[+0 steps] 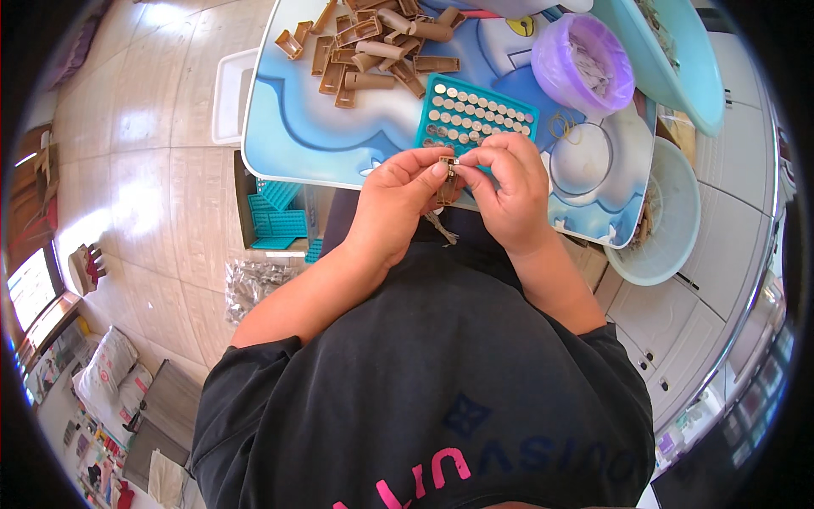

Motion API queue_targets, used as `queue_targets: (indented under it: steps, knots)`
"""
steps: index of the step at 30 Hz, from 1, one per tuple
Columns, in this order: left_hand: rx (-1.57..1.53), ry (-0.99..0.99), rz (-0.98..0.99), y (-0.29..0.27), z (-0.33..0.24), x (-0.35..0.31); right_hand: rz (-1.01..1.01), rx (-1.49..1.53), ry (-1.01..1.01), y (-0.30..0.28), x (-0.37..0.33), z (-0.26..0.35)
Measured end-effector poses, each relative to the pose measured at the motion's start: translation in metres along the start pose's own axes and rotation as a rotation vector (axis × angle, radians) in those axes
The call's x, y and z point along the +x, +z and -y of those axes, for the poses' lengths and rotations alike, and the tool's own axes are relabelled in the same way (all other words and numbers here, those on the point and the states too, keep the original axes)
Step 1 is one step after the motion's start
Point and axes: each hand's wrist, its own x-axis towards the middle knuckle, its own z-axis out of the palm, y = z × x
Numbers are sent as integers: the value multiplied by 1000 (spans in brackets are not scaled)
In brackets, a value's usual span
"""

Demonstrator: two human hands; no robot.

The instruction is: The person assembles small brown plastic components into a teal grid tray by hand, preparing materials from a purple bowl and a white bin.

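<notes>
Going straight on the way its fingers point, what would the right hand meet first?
The right hand points left, so first the small part at its fingertips, then, it seems, the left hand pinching it; exact depth is unclear here.

Lettering on black T-shirt [407, 339] of person at work: capitals, upside down from this viewpoint. Pink letters [418, 481]: bold, low on shirt front, row slanting down toward left, partly cut off by picture's lower edge. Dark-blue letters [532, 458]: row continued to right of pink, faint against black cloth. Emblem [466, 416]: dark blue, diamond-shaped with flower-like figure, above junction of two colours. Pink marks on white cushion [110, 365], lower left: too small to tell whether letters.
</notes>
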Motion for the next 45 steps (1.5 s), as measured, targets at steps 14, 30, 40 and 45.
queue_targets:
  steps: [14, 30, 40, 45]
  knots:
    - [-21, 43, -38, 6, 2, -1, 62, 105, 105, 12, -7, 2]
    - [34, 88, 14, -5, -6, -10, 58, -180, 73, 18, 72, -44]
    - [-2, 130, 0, -9, -11, -14, 171, -324, -72, 45, 76, -14]
    - [-174, 20, 43, -5, -17, -12, 138, -337, -58, 52, 78, -11]
